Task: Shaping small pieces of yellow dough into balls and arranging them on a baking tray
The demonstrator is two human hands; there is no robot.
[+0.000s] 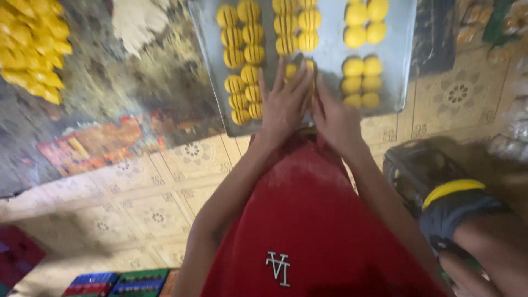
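While the patterned tile floor (165,198) fills most of the head view, a large printed cloth (110,93) covers its upper left part, and a heap of loose yellow pieces (33,49) lies on the cloth in the corner. A red garment (308,220) worn by the person fills the lower middle, with both bare forearms running up along its sides. At the top middle, a flat metal tray (330,60) lies on the floor, its near edge just ahead of the garment.

The left hand (283,102) and the right hand (335,118) lie side by side on the near middle of the tray, touching each other. Both are flat with the fingers stretched out and closed around nothing that shows; what is under the palms is hidden. They cover the near end of the middle column of yellow dough balls (297,33).

The balls sit in paired columns. Those on the left (242,60) and in the middle carry dark scored lines, while the smooth ones (363,71) on the right do not. Judging by this, the step in hand is pressing or marking the middle column. Any further move here seems to call for lifting the palms straight up, so that the soft neighbouring balls, which lie just beside the fingers, are not smeared or pushed out of line.
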